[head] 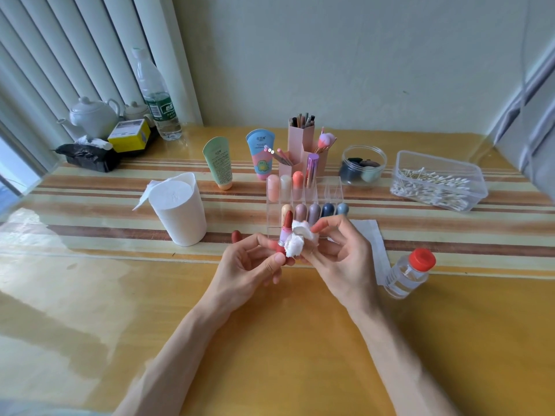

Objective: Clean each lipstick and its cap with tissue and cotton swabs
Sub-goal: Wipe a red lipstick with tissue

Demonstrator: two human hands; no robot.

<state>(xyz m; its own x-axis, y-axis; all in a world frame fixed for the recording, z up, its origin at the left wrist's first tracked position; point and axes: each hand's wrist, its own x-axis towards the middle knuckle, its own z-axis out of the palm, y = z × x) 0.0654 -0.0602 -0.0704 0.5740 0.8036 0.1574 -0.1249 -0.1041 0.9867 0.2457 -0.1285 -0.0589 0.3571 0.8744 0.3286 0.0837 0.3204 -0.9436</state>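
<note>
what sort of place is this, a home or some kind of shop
Probably a home table set up as a makeup corner: a clear organiser of lipsticks, a pink brush holder, and a white teapot at the back.

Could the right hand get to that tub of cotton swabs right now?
Probably yes: the tub sits off to its right with nothing standing between. But the right hand is busy holding a tissue wad.
</note>
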